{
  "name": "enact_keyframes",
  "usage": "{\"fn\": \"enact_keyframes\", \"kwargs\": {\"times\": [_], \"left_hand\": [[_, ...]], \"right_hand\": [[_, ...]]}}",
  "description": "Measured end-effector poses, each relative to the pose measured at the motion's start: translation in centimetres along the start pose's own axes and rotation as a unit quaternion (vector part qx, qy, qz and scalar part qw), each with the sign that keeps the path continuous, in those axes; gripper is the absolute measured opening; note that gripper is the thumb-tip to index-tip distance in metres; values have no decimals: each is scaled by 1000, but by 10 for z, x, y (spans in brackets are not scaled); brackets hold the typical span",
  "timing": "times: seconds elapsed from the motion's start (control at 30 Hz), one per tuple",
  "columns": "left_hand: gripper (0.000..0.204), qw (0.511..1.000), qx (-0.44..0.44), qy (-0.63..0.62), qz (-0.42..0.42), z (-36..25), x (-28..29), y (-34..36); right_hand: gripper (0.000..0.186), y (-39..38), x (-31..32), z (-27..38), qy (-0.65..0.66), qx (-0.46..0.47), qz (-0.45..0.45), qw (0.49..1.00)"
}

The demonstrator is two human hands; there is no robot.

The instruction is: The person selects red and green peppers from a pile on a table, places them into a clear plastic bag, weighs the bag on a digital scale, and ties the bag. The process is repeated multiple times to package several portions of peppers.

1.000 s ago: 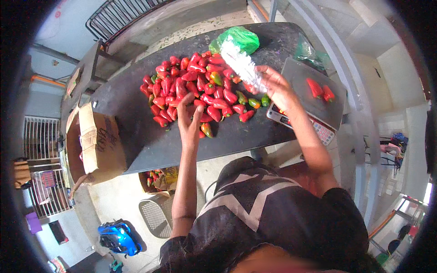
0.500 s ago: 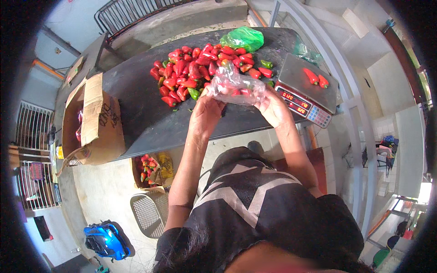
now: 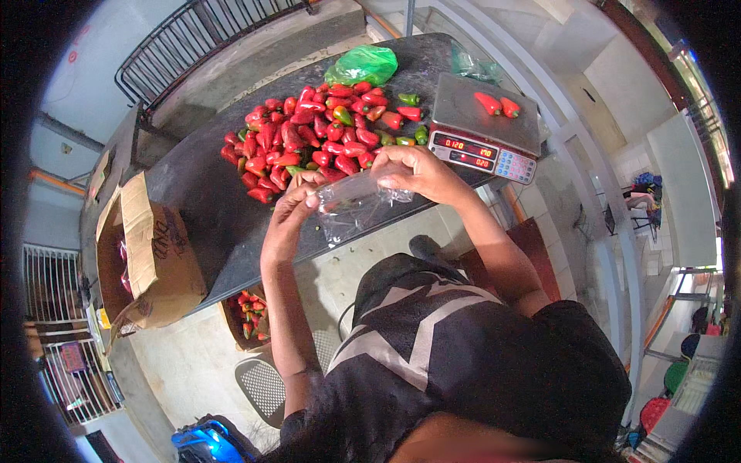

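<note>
Both of my hands grip a clear plastic bag [image 3: 347, 220] along its top, and it hangs crinkled between them. My left hand [image 3: 297, 197] pinches its left corner, just below the pile of red and some green peppers [image 3: 289, 135]. My right hand [image 3: 397, 170] has its fingers bent over the right corner, left of a digital scale [image 3: 505, 162]. Two red peppers [image 3: 488, 103] lie on the scale's metal plate, and its red displays are lit. A crumpled green bag [image 3: 363, 65] lies behind the pile on the dark table [image 3: 193, 208].
An open cardboard box [image 3: 162, 270] stands at the table's left end. Below the table are a carton of peppers [image 3: 245, 316], a grey perforated plastic seat [image 3: 258, 390] and a blue item [image 3: 204, 440]. Railings and grey metal frames surround the table.
A second ago my left hand was open over the peppers. It then joined my right hand on the bag, which now hangs lower, with both hands closed along its top.
</note>
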State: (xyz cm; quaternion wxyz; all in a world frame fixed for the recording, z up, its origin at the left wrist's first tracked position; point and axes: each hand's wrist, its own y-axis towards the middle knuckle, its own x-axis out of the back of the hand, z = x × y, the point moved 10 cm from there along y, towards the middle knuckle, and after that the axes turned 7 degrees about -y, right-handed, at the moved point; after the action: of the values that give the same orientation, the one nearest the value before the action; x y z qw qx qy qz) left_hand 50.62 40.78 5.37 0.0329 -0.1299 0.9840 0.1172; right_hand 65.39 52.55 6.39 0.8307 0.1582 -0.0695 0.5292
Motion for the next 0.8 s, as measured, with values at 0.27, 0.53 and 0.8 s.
{"fn": "enact_keyframes", "kwargs": {"times": [0.27,0.53,0.8], "left_hand": [[48,938,225,254,-66,97,-7,19],[25,894,62,392,-208,73,-50,75],[24,882,58,413,-217,63,-71,110]], "right_hand": [[18,3,7,-34,-147,16,100,984],[31,-6,258,-151,-552,-122,-208,798],[39,-17,326,-253,-675,-209,-46,706]]}}
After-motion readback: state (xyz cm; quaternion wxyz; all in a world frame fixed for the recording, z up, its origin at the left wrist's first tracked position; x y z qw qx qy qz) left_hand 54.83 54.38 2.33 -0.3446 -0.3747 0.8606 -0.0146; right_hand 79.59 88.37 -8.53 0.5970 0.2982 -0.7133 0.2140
